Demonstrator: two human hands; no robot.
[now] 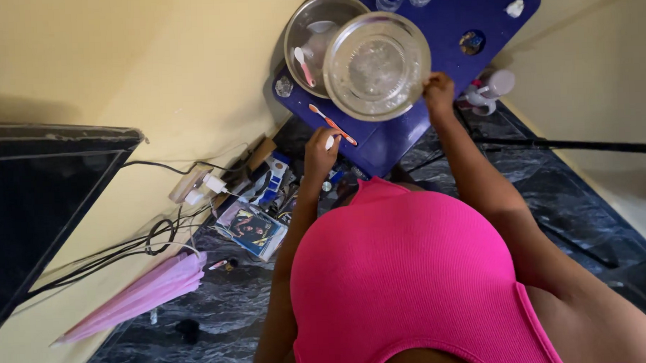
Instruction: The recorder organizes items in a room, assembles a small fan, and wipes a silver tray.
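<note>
My right hand [439, 91] grips the rim of a clear glass bowl [376, 65], held tilted over the blue table [474, 11]. Behind it a steel bowl [307, 32] holds a pink-handled toothbrush [304, 65] and a cup. My left hand [320, 149] is closed around the white end of an orange and white toothbrush [333, 124] that lies across the table's near edge. My pink top fills the lower middle of the view.
A power strip with plugs and cables [194, 186], small cases and clutter [256, 227] lie by the wall. A folded pink umbrella [137, 295] rests on the dark marble floor. A dark screen [37, 206] stands left. A mug [491, 90] sits right of the table.
</note>
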